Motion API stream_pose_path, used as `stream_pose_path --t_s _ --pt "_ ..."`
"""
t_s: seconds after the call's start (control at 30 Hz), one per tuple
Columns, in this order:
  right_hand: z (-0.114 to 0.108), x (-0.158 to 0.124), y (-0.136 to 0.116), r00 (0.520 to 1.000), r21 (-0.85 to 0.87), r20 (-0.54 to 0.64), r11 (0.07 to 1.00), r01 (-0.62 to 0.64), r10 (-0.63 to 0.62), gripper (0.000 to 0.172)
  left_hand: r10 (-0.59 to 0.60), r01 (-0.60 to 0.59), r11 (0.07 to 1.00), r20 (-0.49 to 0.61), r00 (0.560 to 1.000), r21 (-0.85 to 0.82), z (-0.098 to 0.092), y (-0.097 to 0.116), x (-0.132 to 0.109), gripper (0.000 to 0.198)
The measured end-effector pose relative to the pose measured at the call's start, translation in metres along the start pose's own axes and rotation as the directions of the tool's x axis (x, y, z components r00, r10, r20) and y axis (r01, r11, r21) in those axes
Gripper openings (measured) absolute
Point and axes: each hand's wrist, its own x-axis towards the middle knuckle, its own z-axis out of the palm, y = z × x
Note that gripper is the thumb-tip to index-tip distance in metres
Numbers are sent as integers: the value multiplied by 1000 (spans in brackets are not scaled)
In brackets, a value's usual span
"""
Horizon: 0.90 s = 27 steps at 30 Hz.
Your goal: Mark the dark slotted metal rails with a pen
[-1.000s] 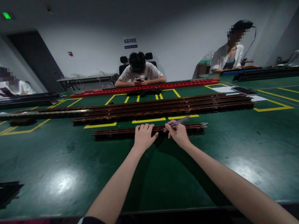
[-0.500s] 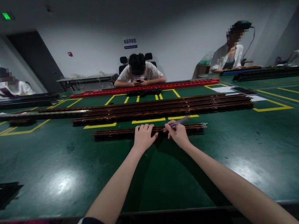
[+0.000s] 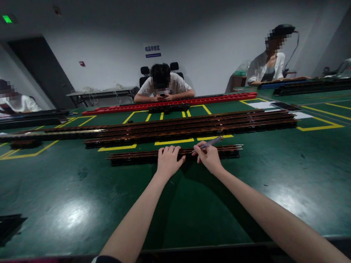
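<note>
In the head view, a short bundle of dark rails with copper-coloured strips (image 3: 133,157) lies crosswise on the table in front of me. My left hand (image 3: 168,160) rests on the middle of this bundle, fingers spread over the top and thumb stretched out to the right. A slim pen-like tool (image 3: 213,141) is pinched in my right hand (image 3: 208,156), just right of the left thumb. Its tip points left and down at the bundle; whether it touches is too small to tell. Bare metal ends stick out at the bundle's right end.
Longer copper-striped rails (image 3: 188,127) lie just behind, on the green table (image 3: 106,192) with yellow markings. Farther back is a red rail (image 3: 111,109). Dark pieces (image 3: 2,229) lie at left. One person (image 3: 162,83) sits opposite, with others at far left and right.
</note>
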Motion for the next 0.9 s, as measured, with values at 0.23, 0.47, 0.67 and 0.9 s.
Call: stream_pose_path --t_s 0.23,0.47,0.67,0.9 --pt "0 0 0 1000 2 -7 1000 12 -12 54 3 -2 1000 -16 1000 5 2 0 0 42" --pt "0 0 1 999 20 -12 999 30 -30 52 10 -9 1000 -38 999 24 2 0 -1 40" --pt "1 1 2 1000 26 -19 999 20 -20 53 2 -1 1000 -27 1000 10 1 1 -1 40" --pt "2 0 0 1000 36 15 999 11 -12 53 -7 7 1000 -51 999 -6 3 -1 -1 37"
